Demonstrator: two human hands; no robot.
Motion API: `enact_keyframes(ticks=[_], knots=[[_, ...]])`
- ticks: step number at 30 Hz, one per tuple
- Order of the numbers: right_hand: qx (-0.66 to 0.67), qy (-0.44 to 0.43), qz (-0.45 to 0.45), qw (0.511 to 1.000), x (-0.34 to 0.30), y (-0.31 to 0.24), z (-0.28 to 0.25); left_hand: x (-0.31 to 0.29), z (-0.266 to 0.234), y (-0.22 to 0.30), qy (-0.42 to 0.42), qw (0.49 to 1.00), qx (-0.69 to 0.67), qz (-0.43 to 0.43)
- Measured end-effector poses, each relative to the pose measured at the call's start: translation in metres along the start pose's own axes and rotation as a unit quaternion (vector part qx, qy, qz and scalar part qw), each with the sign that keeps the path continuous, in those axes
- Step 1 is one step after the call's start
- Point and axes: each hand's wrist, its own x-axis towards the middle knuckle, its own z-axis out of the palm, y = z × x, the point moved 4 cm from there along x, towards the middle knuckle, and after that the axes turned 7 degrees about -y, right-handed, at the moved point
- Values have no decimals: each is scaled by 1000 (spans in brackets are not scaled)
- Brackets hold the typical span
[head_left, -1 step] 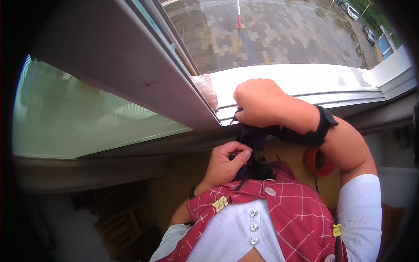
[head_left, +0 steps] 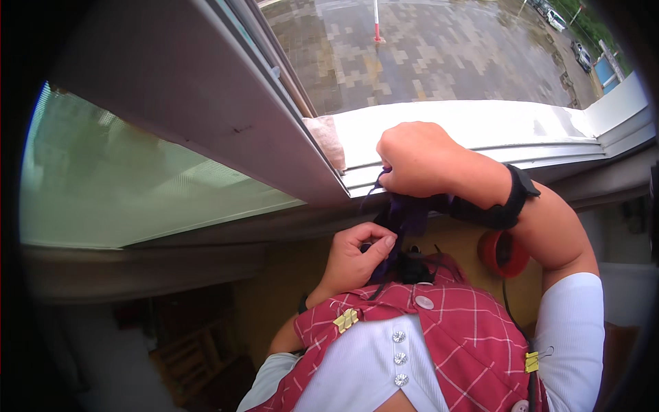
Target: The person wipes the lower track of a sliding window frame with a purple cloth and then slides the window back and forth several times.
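Note:
A dark purple, soft cloth-like piece [head_left: 410, 218] hangs between my two hands, in front of my body. My right hand [head_left: 417, 159] is closed in a fist at its upper end, over the window track, and a thin loose purple strand [head_left: 371, 191] trails from its left side. Lower down, my left hand [head_left: 357, 255] pinches the piece's edge between thumb and forefinger. Shadow and my hands hide much of the piece, so its exact kind cannot be made out. A black band [head_left: 513, 198] goes round my right wrist.
The white window sill and track [head_left: 467, 141] run just beyond my right hand. At left stands a window frame [head_left: 268, 130] with a beige cloth [head_left: 325, 141] by its corner. Below my right forearm is a red-orange pot [head_left: 500, 253]. Wet paving [head_left: 439, 62] lies outside.
My right hand has shifted slightly to the right with the upper end of the purple piece. My left hand stays in place.

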Motion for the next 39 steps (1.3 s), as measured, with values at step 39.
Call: enact_keyframes(ticks=[39], knots=[[-18,4,-70,997,16,-10,-4,-12,-16,-18,107,989,-106,-5]])
